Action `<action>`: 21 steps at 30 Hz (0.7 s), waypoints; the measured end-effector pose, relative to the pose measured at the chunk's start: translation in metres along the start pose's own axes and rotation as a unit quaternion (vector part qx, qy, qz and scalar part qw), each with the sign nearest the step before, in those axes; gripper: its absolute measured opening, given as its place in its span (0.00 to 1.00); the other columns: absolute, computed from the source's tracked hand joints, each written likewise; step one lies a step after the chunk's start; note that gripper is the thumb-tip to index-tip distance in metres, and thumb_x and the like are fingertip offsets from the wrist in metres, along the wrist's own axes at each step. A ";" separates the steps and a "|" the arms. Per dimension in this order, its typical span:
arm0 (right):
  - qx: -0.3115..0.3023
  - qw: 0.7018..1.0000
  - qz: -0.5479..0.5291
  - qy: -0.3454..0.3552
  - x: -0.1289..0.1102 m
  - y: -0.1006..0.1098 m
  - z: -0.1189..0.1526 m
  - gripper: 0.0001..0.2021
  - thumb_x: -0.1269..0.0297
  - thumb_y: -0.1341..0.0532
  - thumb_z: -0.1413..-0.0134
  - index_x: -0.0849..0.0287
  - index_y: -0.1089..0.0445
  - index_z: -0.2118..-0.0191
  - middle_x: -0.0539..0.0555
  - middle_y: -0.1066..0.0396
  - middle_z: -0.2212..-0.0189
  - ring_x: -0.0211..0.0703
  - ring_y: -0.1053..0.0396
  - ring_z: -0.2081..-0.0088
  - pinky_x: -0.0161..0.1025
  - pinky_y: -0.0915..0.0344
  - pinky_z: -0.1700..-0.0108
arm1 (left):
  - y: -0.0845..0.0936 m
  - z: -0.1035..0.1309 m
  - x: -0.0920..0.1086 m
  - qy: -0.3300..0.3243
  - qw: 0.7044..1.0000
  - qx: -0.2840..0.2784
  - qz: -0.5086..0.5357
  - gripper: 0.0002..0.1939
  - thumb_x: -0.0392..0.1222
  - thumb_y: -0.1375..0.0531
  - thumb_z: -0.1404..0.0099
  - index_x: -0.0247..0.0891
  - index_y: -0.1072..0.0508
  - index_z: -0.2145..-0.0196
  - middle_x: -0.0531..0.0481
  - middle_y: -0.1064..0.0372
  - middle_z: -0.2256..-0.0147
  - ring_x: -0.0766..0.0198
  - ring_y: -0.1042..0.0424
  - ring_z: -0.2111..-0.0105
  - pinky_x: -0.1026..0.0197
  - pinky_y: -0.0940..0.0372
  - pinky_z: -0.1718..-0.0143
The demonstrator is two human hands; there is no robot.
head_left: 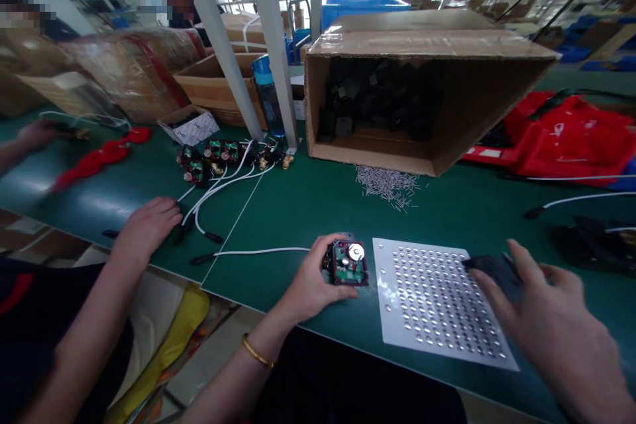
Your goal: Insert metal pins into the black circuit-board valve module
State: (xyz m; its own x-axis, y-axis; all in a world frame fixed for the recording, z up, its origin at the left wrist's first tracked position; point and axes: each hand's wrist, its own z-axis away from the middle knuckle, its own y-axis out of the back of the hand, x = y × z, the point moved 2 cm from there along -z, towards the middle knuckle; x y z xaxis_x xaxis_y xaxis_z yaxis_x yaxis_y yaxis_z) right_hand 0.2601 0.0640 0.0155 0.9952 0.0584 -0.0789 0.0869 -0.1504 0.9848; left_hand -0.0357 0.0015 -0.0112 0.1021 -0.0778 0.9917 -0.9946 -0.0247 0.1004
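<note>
Workbench clutter around the green mat (298, 205)

A tipped cardboard box (422, 99) of black parts sits upper centre, loose metal pins (387, 182) spilled just below it; red trays (571, 139) at right, wired circuit boards (223, 156) and a blue bottle (268, 96) left of centre, red cloth (99, 159) far left.

Left hand (313, 281) curling fingers, wrist bent, bracelet showing on forearm. Right hand (551, 318) reaching forward, palm down, fingers pinching loosely.
</note>
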 end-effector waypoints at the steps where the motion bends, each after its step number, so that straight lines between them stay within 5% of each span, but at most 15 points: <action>1: 0.006 0.997 -0.072 0.006 -0.012 0.003 0.003 0.36 0.40 0.54 0.45 0.61 0.46 0.39 0.71 0.38 0.54 0.61 0.31 0.68 0.48 0.38 0.76 | -0.001 0.001 0.000 0.008 1.000 -0.005 0.010 0.40 0.37 0.30 0.55 0.42 0.42 0.46 0.42 0.40 0.47 0.52 0.37 0.48 0.46 0.41 0.46; 3: -0.054 0.959 -0.274 0.043 -0.046 0.002 0.010 0.30 0.44 0.53 0.43 0.57 0.45 0.40 0.62 0.32 0.57 0.53 0.31 0.69 0.47 0.35 0.70 | -0.002 0.002 -0.001 0.012 1.000 -0.008 0.023 0.40 0.38 0.31 0.53 0.41 0.44 0.44 0.41 0.40 0.46 0.52 0.37 0.48 0.46 0.41 0.46; 6: -0.222 0.829 -0.506 0.085 -0.101 -0.014 0.020 0.28 0.49 0.49 0.42 0.54 0.46 0.39 0.57 0.30 0.59 0.49 0.31 0.65 0.46 0.33 0.63 | -0.003 0.004 0.000 0.001 1.000 -0.008 0.009 0.39 0.41 0.32 0.50 0.40 0.45 0.43 0.40 0.41 0.44 0.51 0.39 0.46 0.47 0.43 0.44; 8: -0.249 0.747 -0.610 0.090 -0.125 -0.022 0.023 0.27 0.51 0.44 0.44 0.53 0.44 0.40 0.56 0.32 0.54 0.52 0.34 0.54 0.47 0.35 0.56 | -0.001 0.007 0.001 -0.008 1.000 -0.020 -0.011 0.39 0.44 0.34 0.48 0.39 0.46 0.42 0.39 0.43 0.43 0.50 0.41 0.44 0.47 0.44 0.43; 10: -0.259 0.695 -0.667 0.072 -0.135 -0.027 0.025 0.26 0.53 0.42 0.46 0.51 0.42 0.42 0.55 0.33 0.52 0.53 0.37 0.50 0.47 0.35 0.54 | 0.002 0.009 0.002 -0.010 0.999 -0.038 -0.023 0.37 0.45 0.38 0.44 0.39 0.48 0.40 0.40 0.46 0.41 0.50 0.44 0.42 0.47 0.46 0.42; 16: -0.281 0.686 -0.668 0.067 -0.128 -0.028 0.033 0.25 0.55 0.42 0.46 0.52 0.42 0.42 0.56 0.33 0.53 0.51 0.35 0.53 0.48 0.37 0.52 | 0.012 0.013 0.006 -0.010 0.997 -0.064 -0.044 0.33 0.37 0.42 0.43 0.42 0.46 0.40 0.45 0.48 0.40 0.53 0.48 0.40 0.48 0.51 0.40; 21: -0.276 0.696 -0.660 0.069 -0.130 -0.035 0.034 0.21 0.55 0.43 0.44 0.50 0.41 0.44 0.51 0.32 0.66 0.46 0.33 0.63 0.46 0.37 0.55 | 0.014 0.011 0.009 -0.038 0.994 -0.058 -0.081 0.31 0.35 0.44 0.44 0.42 0.41 0.42 0.45 0.45 0.41 0.53 0.45 0.41 0.47 0.47 0.42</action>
State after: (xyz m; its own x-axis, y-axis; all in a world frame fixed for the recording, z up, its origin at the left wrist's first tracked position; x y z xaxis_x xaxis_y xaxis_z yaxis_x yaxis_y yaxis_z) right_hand 0.1295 0.0280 -0.0137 0.0488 -0.1140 -0.9923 0.8515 0.5240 -0.0183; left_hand -0.0484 -0.0107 -0.0019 0.2584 -0.1582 0.9530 -0.9597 0.0707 0.2719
